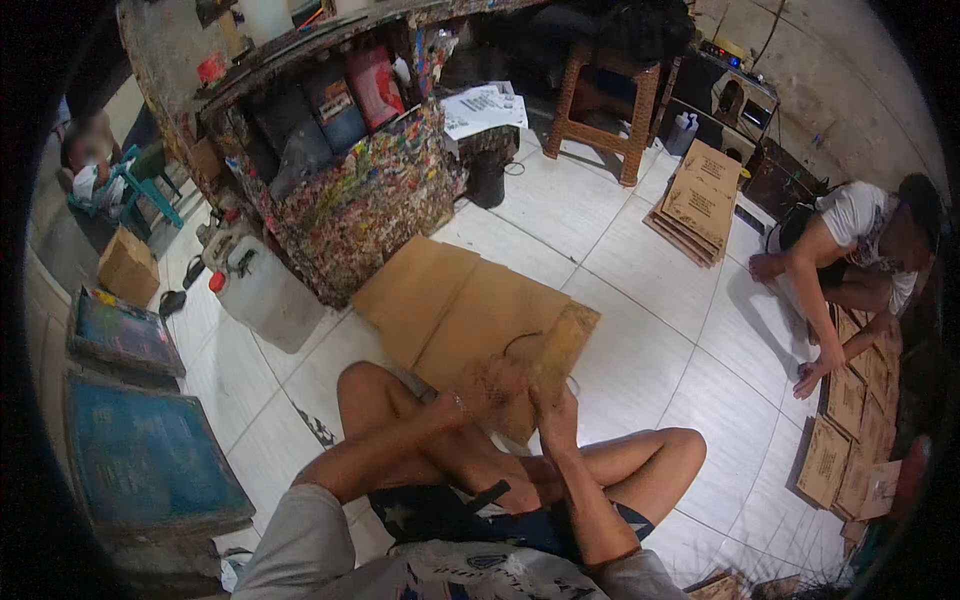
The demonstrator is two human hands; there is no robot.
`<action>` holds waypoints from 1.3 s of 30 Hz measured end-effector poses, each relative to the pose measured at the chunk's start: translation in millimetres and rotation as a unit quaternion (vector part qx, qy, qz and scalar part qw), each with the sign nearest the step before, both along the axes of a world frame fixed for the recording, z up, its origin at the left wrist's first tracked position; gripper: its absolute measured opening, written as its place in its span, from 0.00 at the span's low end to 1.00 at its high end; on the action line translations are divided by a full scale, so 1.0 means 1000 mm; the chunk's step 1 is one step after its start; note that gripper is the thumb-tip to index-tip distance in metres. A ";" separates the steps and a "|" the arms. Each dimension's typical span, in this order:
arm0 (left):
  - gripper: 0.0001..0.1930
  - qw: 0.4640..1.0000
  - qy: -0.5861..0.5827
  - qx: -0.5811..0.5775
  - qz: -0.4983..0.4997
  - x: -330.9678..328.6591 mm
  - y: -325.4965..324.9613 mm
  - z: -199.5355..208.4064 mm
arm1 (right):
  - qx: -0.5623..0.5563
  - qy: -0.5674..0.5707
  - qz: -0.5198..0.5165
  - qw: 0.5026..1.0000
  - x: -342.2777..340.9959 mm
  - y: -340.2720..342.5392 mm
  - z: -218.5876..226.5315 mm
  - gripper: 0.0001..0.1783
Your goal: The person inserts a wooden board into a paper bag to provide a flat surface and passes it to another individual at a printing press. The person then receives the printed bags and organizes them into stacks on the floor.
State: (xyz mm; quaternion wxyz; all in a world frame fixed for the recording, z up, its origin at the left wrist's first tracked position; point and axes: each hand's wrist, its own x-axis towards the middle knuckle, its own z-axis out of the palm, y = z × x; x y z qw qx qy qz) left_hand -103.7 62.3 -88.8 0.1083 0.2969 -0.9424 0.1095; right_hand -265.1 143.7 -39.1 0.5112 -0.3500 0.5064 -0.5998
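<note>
I sit cross-legged on the floor with brown cardboard sheets (440,310) spread before my legs. My right hand (556,418) is closed round the lower end of a narrow upright cardboard piece (568,340), its fingers partly hidden behind it. Beside it on the left, my left hand (500,385) is at the cardboard with its fingers bent together. A thin dark curved strip (522,338) rises above that hand; I cannot make out what it is or exactly what the fingers hold.
A co-worker (850,250) crouches at the right, reaching over flat printed cardboard pieces (845,400). More printed cardboard (700,195) is stacked beyond. A paint-spattered bench (350,205), a plastic jerrycan (265,290) and blue framed screens (150,450) stand left. A brown stool (600,135) is behind.
</note>
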 end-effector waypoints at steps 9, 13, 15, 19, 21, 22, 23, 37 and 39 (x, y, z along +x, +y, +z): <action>0.35 0.912 0.211 0.070 0.344 0.052 -0.037 0.081 | 0.050 -0.019 -0.019 0.998 -0.058 0.034 -0.005 0.17; 0.32 0.743 0.403 0.467 0.260 0.042 -0.023 0.117 | -0.017 -0.057 -0.017 0.998 -0.071 0.051 0.003 0.16; 0.29 0.504 0.474 0.697 0.188 0.085 -0.031 0.114 | 0.035 -0.094 0.010 0.995 -0.090 0.050 0.005 0.18; 0.24 0.434 0.515 0.720 0.166 0.090 -0.009 0.129 | -0.040 -0.090 0.007 0.995 -0.120 0.041 -0.012 0.23; 0.22 0.429 0.504 0.737 0.137 0.088 -0.006 0.116 | -0.055 -0.033 -0.014 0.998 -0.124 0.040 -0.017 0.26; 0.22 0.424 0.514 0.735 0.127 0.083 -0.005 0.117 | -0.062 -0.001 -0.028 0.998 -0.129 0.040 -0.020 0.28; 0.23 0.419 0.524 0.732 0.116 0.078 -0.002 0.120 | -0.093 0.000 -0.029 0.995 -0.138 0.039 -0.037 0.28; 0.25 0.510 0.497 0.681 0.171 0.064 0.005 0.153 | -0.030 0.020 0.015 0.999 -0.109 0.017 0.008 0.30; 0.25 0.466 0.513 0.697 0.186 0.070 0.002 0.149 | -0.041 0.008 -0.020 0.999 -0.107 0.007 0.014 0.30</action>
